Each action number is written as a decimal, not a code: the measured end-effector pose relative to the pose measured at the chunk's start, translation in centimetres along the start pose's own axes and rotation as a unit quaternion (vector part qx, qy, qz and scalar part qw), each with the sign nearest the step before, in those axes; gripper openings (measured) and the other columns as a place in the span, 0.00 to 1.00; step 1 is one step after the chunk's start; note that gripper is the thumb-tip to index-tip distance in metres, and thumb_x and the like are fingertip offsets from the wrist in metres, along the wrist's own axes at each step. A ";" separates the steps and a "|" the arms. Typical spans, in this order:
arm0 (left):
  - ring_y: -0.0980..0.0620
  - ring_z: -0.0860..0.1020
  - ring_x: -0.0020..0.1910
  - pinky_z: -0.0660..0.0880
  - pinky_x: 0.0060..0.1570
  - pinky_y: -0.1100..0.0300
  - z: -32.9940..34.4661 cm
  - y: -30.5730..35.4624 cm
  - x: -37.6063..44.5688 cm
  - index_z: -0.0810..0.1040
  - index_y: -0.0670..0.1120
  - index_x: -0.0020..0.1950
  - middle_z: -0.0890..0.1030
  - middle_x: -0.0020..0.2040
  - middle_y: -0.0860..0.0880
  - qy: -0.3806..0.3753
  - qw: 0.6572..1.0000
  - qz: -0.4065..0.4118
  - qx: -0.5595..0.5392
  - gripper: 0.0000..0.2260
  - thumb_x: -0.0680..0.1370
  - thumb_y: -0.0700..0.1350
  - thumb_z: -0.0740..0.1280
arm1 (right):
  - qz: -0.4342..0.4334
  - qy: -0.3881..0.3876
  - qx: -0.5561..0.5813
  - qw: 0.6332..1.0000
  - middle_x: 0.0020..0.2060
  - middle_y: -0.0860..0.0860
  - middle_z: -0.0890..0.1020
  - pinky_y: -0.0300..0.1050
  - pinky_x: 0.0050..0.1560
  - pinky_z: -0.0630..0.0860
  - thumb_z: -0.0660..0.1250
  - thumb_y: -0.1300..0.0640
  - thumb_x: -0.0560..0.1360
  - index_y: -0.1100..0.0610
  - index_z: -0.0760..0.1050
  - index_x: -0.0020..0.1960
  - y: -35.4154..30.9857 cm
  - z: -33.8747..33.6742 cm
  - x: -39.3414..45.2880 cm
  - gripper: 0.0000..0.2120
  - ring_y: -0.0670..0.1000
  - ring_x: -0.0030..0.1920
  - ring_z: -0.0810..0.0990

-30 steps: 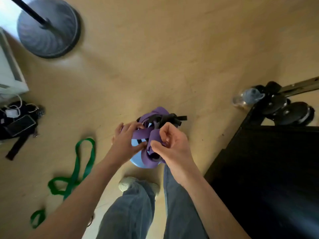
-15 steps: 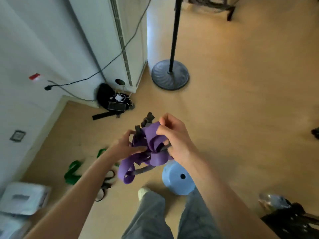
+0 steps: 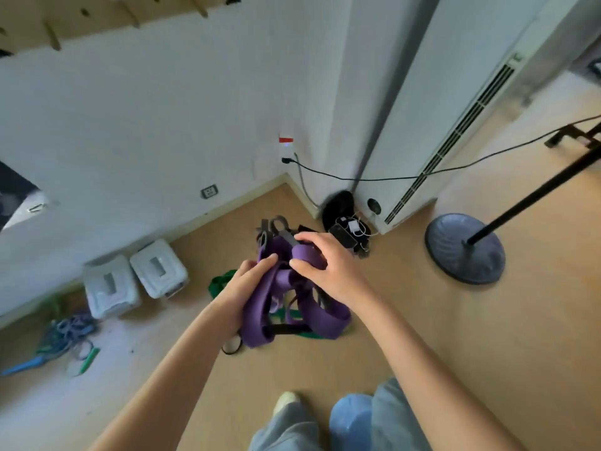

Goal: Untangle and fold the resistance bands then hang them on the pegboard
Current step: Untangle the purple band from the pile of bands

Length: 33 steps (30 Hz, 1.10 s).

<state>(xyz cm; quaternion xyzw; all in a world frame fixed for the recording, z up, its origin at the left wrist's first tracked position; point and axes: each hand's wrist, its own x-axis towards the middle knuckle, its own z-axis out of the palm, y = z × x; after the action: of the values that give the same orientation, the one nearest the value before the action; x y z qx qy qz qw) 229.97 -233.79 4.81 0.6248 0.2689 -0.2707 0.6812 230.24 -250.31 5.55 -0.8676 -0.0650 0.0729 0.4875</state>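
A tangle of purple resistance bands (image 3: 276, 297) mixed with narrower black bands (image 3: 273, 231) hangs in front of me, held in both hands. My left hand (image 3: 247, 281) grips the purple loops from the left side. My right hand (image 3: 322, 265) pinches a purple fold at the top right of the bundle. A green band (image 3: 221, 283) lies on the floor behind the bundle, partly hidden by it. The wooden pegboard (image 3: 81, 21) with its pegs runs along the wall at the top left.
Two white lidded boxes (image 3: 136, 281) stand by the wall on the left. Loose bands and blue and green items (image 3: 65, 340) lie at the far left. A black bag with phone and charger (image 3: 348, 229) sits in the corner. A floor stand's round base (image 3: 465, 252) is at right.
My view has swung up and left from the floor to the wall corner and pegboard. The bundle has risen away from the blue stool, both hands still holding it.
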 end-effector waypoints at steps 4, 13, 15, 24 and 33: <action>0.43 0.79 0.47 0.75 0.50 0.50 0.4 1.0 1.3 0.73 0.41 0.59 0.80 0.53 0.38 0.054 0.993 0.027 -0.104 0.23 0.72 0.57 0.67 | 0.015 -0.017 -0.082 0.996 0.48 0.48 0.82 0.42 0.53 0.73 0.66 0.51 0.75 0.52 0.77 0.55 1.7 -1.5 4.2 0.10 0.50 0.51 0.79; 0.42 0.79 0.53 0.76 0.55 0.46 6.5 5.6 2.3 0.72 0.43 0.60 0.78 0.54 0.39 0.157 0.972 0.173 0.006 0.12 0.77 0.41 0.64 | 0.083 -0.311 0.121 0.939 0.56 0.56 0.77 0.30 0.48 0.73 0.60 0.70 0.75 0.63 0.69 0.64 5.3 -6.6 10.6 0.17 0.46 0.52 0.76; 0.47 0.80 0.47 0.78 0.50 0.52 7.0 6.1 2.3 0.71 0.42 0.62 0.80 0.52 0.41 0.147 0.968 0.204 0.023 0.13 0.77 0.38 0.63 | 0.190 -0.292 0.307 0.886 0.52 0.58 0.79 0.34 0.47 0.74 0.52 0.67 0.78 0.64 0.73 0.61 4.9 -7.8 11.7 0.15 0.50 0.50 0.77; 0.50 0.80 0.43 0.78 0.47 0.57 4.2 4.8 3.6 0.75 0.44 0.61 0.82 0.47 0.45 0.204 0.960 0.182 -0.069 0.12 0.80 0.38 0.58 | 0.145 -0.204 0.153 0.956 0.44 0.51 0.80 0.35 0.36 0.73 0.74 0.57 0.68 0.56 0.72 0.45 3.2 -4.2 12.9 0.12 0.45 0.40 0.78; 0.50 0.79 0.47 0.79 0.36 0.64 -3.5 1.3 5.7 0.67 0.53 0.64 0.77 0.58 0.46 0.146 0.980 0.044 -0.124 0.16 0.77 0.50 0.64 | 0.225 -0.218 0.397 0.863 0.39 0.52 0.84 0.38 0.32 0.77 0.72 0.60 0.66 0.57 0.72 0.44 3.0 1.7 12.9 0.11 0.48 0.37 0.83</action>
<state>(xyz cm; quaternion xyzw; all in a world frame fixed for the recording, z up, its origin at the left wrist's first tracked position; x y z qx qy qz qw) 234.87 -230.38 1.46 0.5793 0.3696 -0.1104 0.7180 242.72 -248.04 1.28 -0.5537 0.0614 0.3875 0.7345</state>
